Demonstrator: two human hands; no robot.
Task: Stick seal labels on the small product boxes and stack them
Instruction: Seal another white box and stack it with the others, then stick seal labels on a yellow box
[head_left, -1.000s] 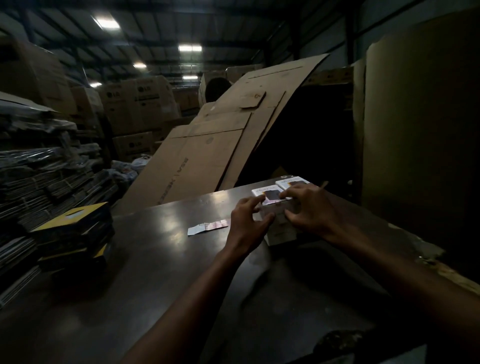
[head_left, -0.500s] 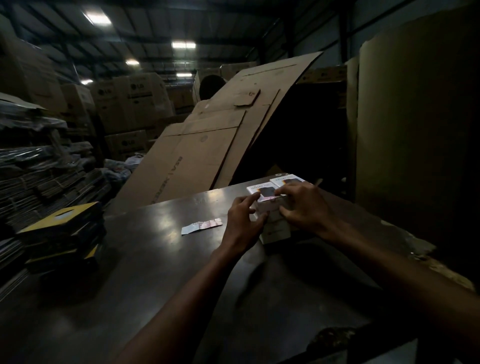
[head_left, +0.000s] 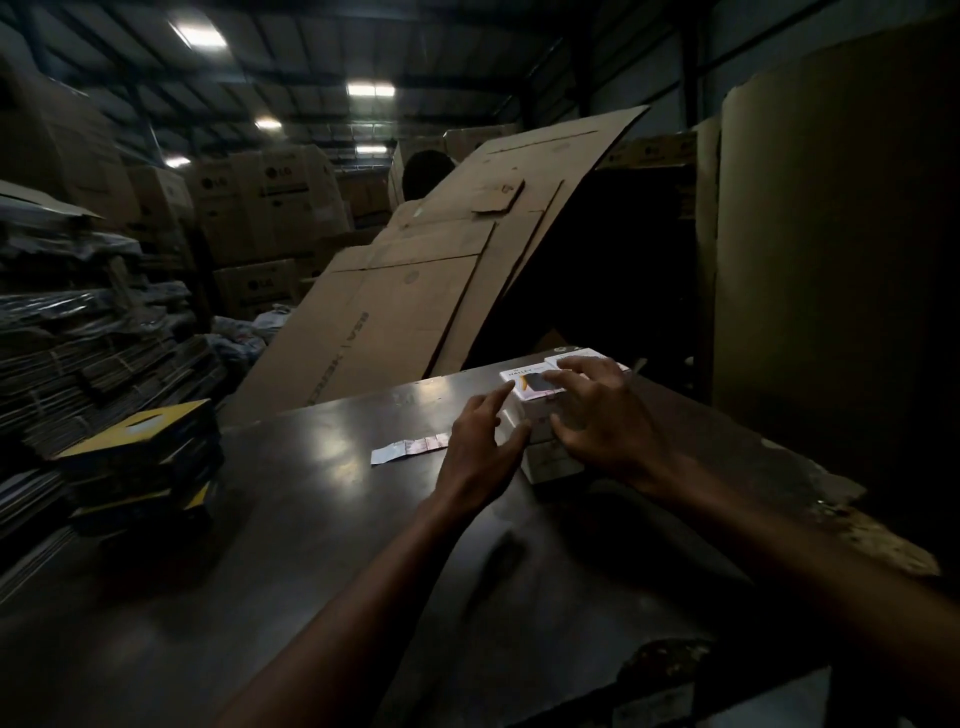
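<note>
Near table edge: hands, box stack.

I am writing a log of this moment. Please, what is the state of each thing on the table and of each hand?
Stack of small boxes: upright on table.
Label strip: lying flat, untouched.
Left hand: fingers spread, touching the stack.
Right hand: fingers resting on the stack.

Table: box stack, label strip.

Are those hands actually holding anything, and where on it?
Both hands touch the stack of small product boxes. The left hand and right hand rest spread fingers on its top and sides; no clear grip shows.
</note>
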